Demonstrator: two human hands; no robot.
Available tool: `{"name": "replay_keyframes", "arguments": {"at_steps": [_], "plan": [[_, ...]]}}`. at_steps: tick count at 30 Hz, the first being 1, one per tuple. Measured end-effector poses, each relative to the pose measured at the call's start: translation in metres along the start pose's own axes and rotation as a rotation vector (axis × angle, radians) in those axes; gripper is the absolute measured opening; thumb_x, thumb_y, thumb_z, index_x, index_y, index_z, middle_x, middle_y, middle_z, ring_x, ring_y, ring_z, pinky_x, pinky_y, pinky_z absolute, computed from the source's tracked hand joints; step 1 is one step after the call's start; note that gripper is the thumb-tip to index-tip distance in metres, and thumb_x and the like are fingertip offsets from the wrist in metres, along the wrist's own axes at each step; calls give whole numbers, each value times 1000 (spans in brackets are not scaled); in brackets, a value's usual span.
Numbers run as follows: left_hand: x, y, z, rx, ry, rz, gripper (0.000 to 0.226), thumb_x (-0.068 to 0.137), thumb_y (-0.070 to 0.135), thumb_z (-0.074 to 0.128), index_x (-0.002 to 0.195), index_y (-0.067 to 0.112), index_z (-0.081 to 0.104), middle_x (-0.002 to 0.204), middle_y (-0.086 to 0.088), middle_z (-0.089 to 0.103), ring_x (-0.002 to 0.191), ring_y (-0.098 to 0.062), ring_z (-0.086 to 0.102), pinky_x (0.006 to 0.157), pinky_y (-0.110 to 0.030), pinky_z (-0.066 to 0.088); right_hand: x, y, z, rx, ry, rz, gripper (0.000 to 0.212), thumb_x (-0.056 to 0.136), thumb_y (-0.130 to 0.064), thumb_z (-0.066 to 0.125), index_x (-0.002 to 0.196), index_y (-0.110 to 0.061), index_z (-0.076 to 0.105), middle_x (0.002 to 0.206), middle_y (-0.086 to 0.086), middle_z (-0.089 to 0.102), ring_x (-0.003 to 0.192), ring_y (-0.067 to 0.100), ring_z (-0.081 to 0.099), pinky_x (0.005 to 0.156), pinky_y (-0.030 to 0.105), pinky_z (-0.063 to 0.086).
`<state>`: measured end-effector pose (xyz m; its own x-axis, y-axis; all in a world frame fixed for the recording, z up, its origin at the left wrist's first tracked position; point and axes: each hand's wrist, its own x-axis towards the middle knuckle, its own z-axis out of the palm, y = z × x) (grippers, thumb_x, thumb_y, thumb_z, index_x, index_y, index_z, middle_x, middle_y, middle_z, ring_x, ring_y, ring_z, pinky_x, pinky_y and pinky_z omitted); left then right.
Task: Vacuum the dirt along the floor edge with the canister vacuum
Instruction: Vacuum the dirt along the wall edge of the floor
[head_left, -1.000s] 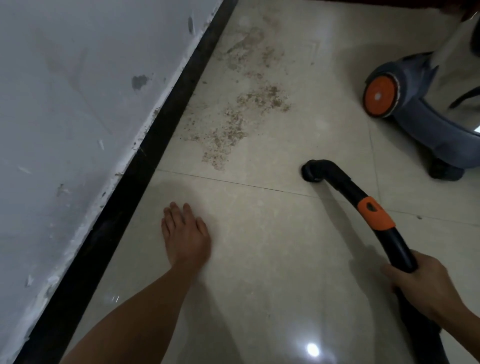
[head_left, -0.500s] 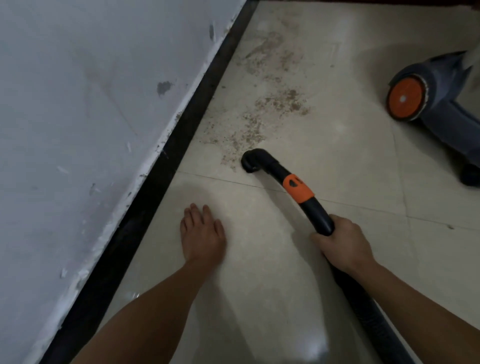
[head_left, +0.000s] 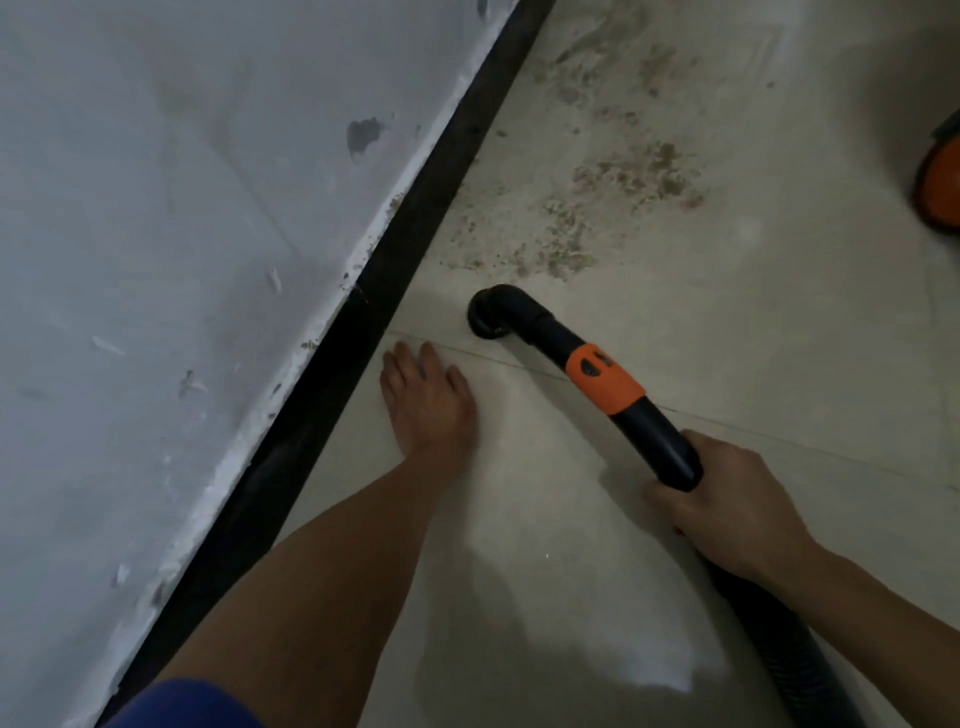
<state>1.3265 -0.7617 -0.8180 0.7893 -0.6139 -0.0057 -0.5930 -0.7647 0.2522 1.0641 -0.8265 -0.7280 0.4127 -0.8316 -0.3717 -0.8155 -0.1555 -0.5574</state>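
Note:
Brown dirt (head_left: 597, 218) is scattered over the pale floor tiles beside the black baseboard (head_left: 415, 234). The vacuum's black elbow nozzle (head_left: 491, 317) touches the floor just below the near end of the dirt, close to the baseboard. An orange collar (head_left: 605, 382) sits on the black wand. My right hand (head_left: 727, 499) grips the wand behind the collar, and the ribbed hose (head_left: 800, 665) runs off to the lower right. My left hand is out of the frame.
A bare foot (head_left: 428, 405) and leg stand on the tile just left of the nozzle, next to the baseboard. The canister's orange wheel (head_left: 943, 176) shows at the right edge. A scuffed grey wall (head_left: 182, 260) fills the left side.
My right hand swung the nozzle left from mid-floor to the near end of the dirt, then closer to the baseboard. The view shifted, so the canister is nearly out of frame.

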Motion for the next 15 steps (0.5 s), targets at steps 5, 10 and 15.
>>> {"name": "replay_keyframes", "arguments": {"at_steps": [5, 10, 15], "plan": [[0, 2, 11, 46, 49, -26, 52, 96, 29, 35, 142, 6, 42, 151, -23, 32, 140, -38, 26, 117, -45, 16, 37, -10, -8, 6, 112, 1, 16, 74, -23, 72, 78, -20, 56, 61, 3, 64, 58, 24, 61, 55, 33, 47], [2, 3, 12, 34, 75, -21, 55, 92, 32, 31, 135, 3, 52, 145, -25, 42, 134, -41, 37, 113, -49, 27, 49, -19, -9, 16, 1, 7, 19, 72, -19, 74, 71, -21, 55, 56, 3, 61, 52, 22, 59, 48, 33, 43], [4, 3, 12, 55, 44, -38, 56, 93, 32, 31, 138, 5, 48, 149, -23, 37, 138, -39, 32, 116, -48, 22, 101, -46, -18, 55, 97, 19, 18, 75, -16, 74, 74, -16, 56, 62, 7, 62, 57, 23, 58, 51, 32, 41]]}}
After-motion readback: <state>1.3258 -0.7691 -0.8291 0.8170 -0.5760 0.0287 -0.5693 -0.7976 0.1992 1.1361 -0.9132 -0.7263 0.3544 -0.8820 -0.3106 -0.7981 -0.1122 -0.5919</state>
